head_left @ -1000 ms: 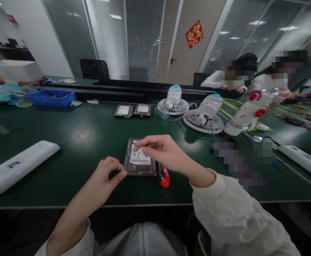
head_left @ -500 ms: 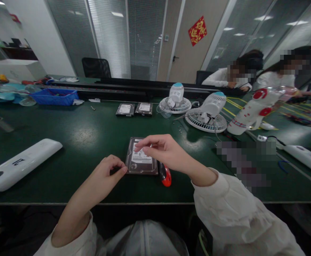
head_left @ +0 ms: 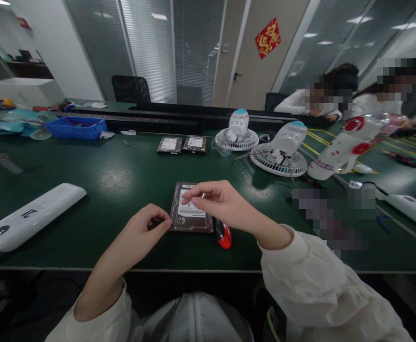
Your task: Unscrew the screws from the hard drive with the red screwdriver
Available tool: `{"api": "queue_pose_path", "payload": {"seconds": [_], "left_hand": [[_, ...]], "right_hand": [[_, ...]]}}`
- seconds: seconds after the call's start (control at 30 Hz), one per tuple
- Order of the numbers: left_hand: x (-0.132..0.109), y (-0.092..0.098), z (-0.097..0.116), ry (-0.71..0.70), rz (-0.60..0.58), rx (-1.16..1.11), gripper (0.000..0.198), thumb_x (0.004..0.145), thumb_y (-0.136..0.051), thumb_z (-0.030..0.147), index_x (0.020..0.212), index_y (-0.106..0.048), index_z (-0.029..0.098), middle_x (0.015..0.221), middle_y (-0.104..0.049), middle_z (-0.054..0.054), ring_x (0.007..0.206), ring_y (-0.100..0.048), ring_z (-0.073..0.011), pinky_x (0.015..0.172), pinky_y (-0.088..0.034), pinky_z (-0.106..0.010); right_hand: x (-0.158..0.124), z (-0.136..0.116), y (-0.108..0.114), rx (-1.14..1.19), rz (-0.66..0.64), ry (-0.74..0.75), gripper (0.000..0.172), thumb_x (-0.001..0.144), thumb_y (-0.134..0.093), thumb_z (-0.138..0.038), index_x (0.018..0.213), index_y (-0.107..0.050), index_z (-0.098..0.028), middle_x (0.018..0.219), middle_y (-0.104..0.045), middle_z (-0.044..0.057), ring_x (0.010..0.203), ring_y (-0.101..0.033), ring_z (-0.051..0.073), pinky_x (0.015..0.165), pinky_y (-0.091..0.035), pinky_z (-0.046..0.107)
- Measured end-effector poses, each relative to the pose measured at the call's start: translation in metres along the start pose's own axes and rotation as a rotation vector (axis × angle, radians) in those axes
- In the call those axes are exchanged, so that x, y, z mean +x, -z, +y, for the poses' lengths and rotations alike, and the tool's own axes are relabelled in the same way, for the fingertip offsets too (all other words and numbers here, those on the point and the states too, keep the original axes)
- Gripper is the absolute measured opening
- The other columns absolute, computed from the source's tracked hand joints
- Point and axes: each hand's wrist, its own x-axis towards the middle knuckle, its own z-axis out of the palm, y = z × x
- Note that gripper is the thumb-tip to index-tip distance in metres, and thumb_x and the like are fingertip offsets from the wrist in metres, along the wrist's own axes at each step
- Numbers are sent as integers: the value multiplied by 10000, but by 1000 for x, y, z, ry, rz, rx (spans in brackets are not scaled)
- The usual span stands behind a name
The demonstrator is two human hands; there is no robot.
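A hard drive with a white label lies flat on the green table in front of me. At its near left edge, my left hand is closed in a pinch, with thumb and fingertips against the drive. My right hand hovers over the label, covering the drive's right part. Its thumb and fingers are slightly apart, and nothing shows between them. Beside the drive's right edge lies a tool with a red and black handle; its far end is hidden under my right hand.
Two more hard drives lie farther back. Two white fans rest face down, with small screws nearby. A bottle stands right. Left are a white numbered device and a blue bin. Two people sit at the far right.
The view has shifted slightly, so the scene sits a little farther right. My left fingertips have drawn closer together at the drive's edge. My right hand stays over the label.
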Motion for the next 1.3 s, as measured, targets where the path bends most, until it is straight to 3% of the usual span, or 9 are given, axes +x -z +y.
{"api": "queue_pose_path", "payload": {"seconds": [0.37,1.0,1.3], "left_hand": [[-12,-7,-1,-122,145,7,214,916,-631,361,783,-731,226,887,-686,-35,832,-654,-198,745,-515,-324],[-11,-4,2,-57,60,-40,256,878,-607,415,720,-685,229,870,-676,-35,864,-638,-229,819,-485,-375],[-9,-4,4,-6,43,-43,215,850,-599,416,779,-671,226,861,-672,-34,855,-621,-239,812,-458,-379]], "right_hand": [[1,3,-1,-4,-10,-20,183,902,-657,-251,989,-762,-130,985,-785,66,892,-693,140,798,-536,275],[2,7,-1,27,-23,-23,216,895,-657,-274,994,-763,-114,985,-780,78,876,-693,141,769,-532,268],[2,4,-2,34,-14,-38,208,881,-664,-269,986,-761,-118,977,-788,79,882,-706,149,767,-537,272]]}}
